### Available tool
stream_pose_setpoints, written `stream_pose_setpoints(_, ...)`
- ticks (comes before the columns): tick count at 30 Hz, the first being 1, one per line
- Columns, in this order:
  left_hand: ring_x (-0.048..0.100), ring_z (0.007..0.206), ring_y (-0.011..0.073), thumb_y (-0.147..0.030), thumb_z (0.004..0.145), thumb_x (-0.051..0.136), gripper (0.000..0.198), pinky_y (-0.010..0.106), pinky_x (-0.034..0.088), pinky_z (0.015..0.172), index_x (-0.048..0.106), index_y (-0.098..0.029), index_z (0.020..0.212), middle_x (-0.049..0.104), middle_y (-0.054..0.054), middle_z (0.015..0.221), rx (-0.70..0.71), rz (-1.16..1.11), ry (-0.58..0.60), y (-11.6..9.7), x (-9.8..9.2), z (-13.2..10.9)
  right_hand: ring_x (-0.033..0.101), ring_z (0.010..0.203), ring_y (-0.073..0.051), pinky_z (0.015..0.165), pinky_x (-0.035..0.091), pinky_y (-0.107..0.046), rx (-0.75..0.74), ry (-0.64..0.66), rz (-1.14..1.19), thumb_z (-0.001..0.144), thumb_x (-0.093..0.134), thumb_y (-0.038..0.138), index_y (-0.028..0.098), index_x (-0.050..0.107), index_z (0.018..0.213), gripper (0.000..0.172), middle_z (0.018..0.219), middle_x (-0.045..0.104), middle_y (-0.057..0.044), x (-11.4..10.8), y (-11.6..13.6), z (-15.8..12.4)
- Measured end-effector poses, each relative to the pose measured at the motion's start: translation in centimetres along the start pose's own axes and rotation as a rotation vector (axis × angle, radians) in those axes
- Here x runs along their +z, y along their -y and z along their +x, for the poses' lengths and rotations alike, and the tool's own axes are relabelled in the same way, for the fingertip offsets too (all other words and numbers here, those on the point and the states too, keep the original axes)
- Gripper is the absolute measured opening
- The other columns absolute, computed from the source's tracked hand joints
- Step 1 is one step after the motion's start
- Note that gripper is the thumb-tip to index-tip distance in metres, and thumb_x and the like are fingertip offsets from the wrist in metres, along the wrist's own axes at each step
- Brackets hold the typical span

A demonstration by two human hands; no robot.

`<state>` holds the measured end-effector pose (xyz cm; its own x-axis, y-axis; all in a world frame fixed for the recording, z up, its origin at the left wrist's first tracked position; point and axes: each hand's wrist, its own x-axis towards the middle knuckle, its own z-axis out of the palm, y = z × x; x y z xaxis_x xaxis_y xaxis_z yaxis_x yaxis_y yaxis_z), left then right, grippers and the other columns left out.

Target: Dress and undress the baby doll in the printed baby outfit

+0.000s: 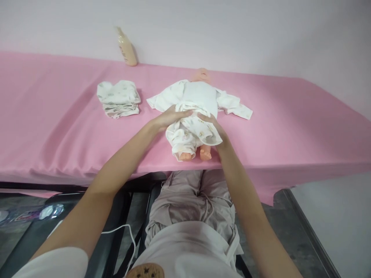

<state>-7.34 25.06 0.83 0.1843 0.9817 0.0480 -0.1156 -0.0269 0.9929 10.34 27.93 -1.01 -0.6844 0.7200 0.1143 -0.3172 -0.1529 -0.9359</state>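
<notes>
A baby doll (203,75) lies on its back on the pink-covered table (58,127), feet towards me. It wears a white top (199,94) and white printed trousers (189,135); its bare feet (199,154) stick out near the table edge. My left hand (171,116) rests on the doll's waist from the left, fingers closed on the trouser waistband. My right hand (213,125) lies on the trousers from the right, fingers pressed on the cloth.
A folded pile of white printed baby clothes (118,98) lies left of the doll. A peach-coloured bottle (126,48) stands at the back by the wall. Below the table edge are my lap, a white cable (127,235) and dark frame bars.
</notes>
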Motion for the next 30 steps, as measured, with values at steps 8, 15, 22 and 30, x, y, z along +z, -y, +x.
stream_pose_setpoints(8,0.07,0.088,0.0208,-0.029,0.081,0.067,0.027,0.032,0.056,0.085,0.065,-0.012,0.102,0.072,0.008,0.093,-0.077,-0.2,-0.08,1.3,0.6,0.7,0.059,0.067,-0.014,0.067,0.051,-0.03,-0.038,-0.014,0.021,0.063,0.079,0.042,0.022,0.06,0.092,0.04,0.075,0.063,0.003,-0.4,-0.7,0.5)
stream_pose_setpoints(15,0.07,0.087,0.022,-0.031,0.066,0.08,0.044,0.029,0.057,0.078,0.066,-0.014,0.105,0.072,0.009,0.098,-0.135,0.115,0.125,-0.2,-0.1,0.0,0.027,0.039,-0.006,0.051,0.041,-0.025,0.041,-0.03,0.009,0.066,0.072,0.06,0.023,0.051,0.072,0.043,0.04,0.024,0.011,-0.5,-1.1,1.3)
stream_pose_setpoints(22,0.07,0.09,0.0261,-0.031,0.072,0.075,0.04,0.037,0.057,0.085,0.064,-0.012,0.105,0.072,0.011,0.091,-0.113,-0.165,0.078,0.9,-0.2,0.2,0.061,0.074,-0.016,0.07,0.051,-0.028,-0.055,0.063,0.005,0.05,0.083,0.039,0.019,0.056,0.099,0.059,0.083,0.066,0.0,-1.2,-1.2,1.0)
stream_pose_setpoints(30,0.07,0.075,0.0195,-0.028,0.081,0.063,0.024,0.029,0.058,0.071,0.065,-0.012,0.099,0.071,0.006,0.076,-0.111,-0.255,-0.013,1.2,0.3,0.6,0.057,0.062,-0.014,0.071,0.052,-0.03,-0.004,0.094,0.033,0.063,0.08,0.044,0.02,0.055,0.073,0.036,0.059,0.054,0.004,-1.4,-1.1,1.4)
